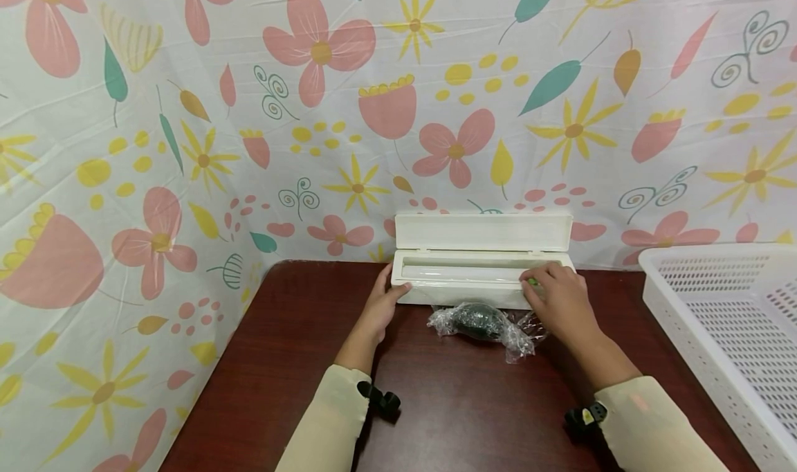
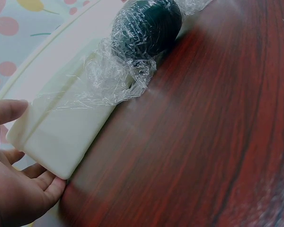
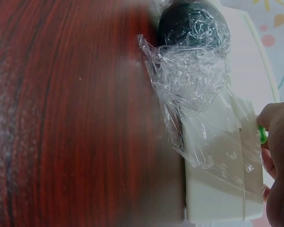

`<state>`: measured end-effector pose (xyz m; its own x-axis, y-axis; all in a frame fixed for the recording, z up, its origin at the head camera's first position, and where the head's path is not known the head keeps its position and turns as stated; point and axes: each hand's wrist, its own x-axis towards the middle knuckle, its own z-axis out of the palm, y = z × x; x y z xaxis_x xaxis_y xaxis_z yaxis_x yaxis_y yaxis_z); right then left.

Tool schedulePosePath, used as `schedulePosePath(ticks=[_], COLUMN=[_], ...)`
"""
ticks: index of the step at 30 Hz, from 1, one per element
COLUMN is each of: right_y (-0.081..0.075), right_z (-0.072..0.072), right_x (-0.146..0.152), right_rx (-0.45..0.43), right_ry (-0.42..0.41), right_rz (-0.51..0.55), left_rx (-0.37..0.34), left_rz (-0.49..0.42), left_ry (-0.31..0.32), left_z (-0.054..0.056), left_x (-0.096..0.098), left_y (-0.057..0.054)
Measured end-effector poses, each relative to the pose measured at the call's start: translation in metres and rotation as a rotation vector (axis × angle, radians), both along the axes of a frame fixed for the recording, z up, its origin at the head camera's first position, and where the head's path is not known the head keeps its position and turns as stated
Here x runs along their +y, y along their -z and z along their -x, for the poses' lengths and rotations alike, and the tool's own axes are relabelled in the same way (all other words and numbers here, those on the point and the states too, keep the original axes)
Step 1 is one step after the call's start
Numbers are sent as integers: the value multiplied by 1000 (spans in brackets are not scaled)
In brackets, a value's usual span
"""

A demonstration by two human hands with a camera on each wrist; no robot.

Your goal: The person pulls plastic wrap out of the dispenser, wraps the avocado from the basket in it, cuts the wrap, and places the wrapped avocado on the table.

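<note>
A white cling film dispenser (image 1: 461,294) stands at the table's back edge, its lid (image 1: 483,232) raised and a film roll (image 1: 457,273) inside. My left hand (image 1: 377,311) grips its left end, thumb on top and fingers round the end. At the right part of the front rim, my right hand (image 1: 560,300) pinches a small green slider (image 3: 262,135), mostly hidden by the fingers. In front of the dispenser lies a dark green oval thing (image 1: 478,321) wrapped in crumpled cling film (image 3: 194,78). In the right wrist view, that film stretches onto the dispenser's front.
A white perforated plastic basket (image 1: 675,320) sits at the right of the dark red wooden table (image 1: 461,403). Behind the table hangs a flower-patterned cloth (image 1: 386,160), close to the raised lid.
</note>
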<state>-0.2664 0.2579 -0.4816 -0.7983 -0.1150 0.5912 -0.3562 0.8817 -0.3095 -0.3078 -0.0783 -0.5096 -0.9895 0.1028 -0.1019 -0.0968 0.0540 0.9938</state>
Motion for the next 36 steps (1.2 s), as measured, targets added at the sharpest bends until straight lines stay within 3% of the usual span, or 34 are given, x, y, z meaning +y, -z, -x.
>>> schedulePosePath(ticks=[9,36], right_y=[0,3], right_z=[-1,0], right_x=[1,7], right_rx=[-6,-20], right_ry=[3,2], right_rz=[4,13], left_rx=[-6,1], left_rz=[-4,12], left_ry=[22,-4], left_z=[1,0], left_x=[0,0], left_y=[-1,0])
